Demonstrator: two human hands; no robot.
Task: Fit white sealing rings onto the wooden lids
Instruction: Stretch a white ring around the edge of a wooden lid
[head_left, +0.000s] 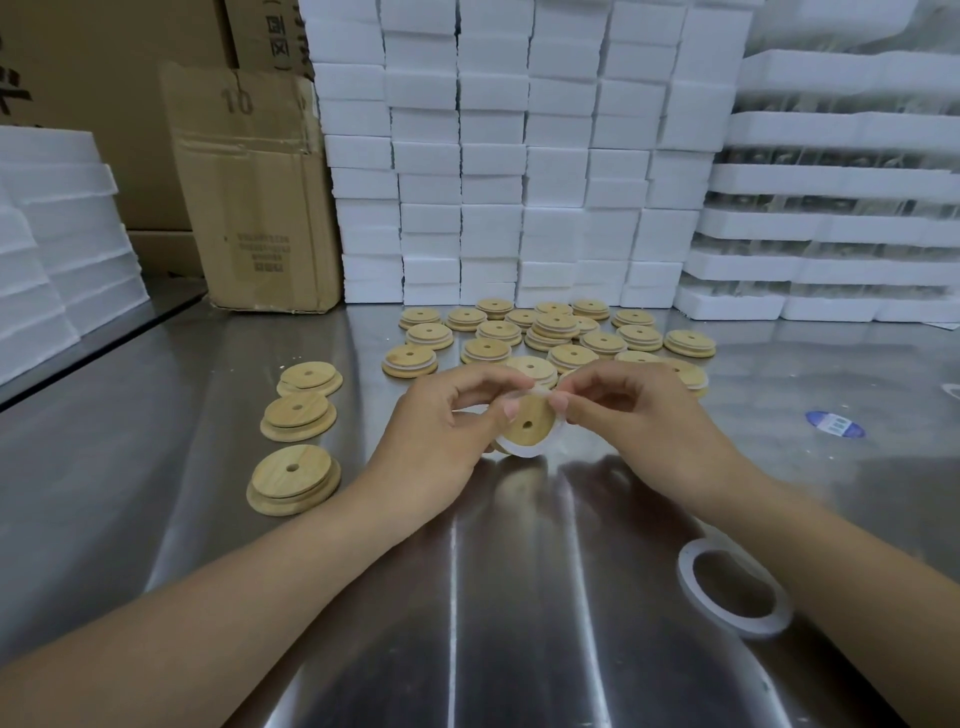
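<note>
A wooden lid (527, 420) is held tilted above the steel table (156, 415), between both hands, its white sealing ring (519, 448) seated along the lower edge only. The left hand (447, 415) grips the lid; the right hand (618, 410) pinches the ring's upper edge. Three bare lids (293, 480) lie left, roughly twenty-five ringed lids (556, 332) beyond, one spare ring (735, 587) near the right forearm.

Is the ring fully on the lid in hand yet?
Not yet. The white ring wraps the lid's lower edge, while both hands pinch its top portion above the rim.
</note>
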